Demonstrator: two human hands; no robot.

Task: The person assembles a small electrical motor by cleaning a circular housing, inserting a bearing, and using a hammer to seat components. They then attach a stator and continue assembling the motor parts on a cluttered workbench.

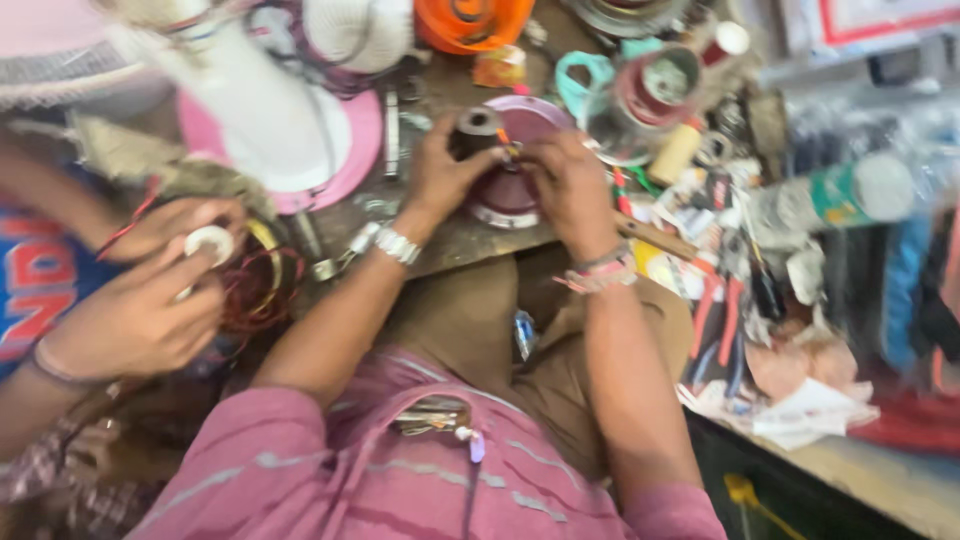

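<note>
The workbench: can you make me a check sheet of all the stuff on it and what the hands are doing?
Surface: brown workbench, crowded, little bare top showing.
Job's things: dark round part on a maroon disc, with a small orange piece at the fingers.
Clutter: pliers with red handles, white cone, green can, orange reel.
Hands: left hand grips the dark part; right hand pinches at its top.
Cables: copper wire coil at the left.
Surroundings: another person's hands hold a white ring.
</note>
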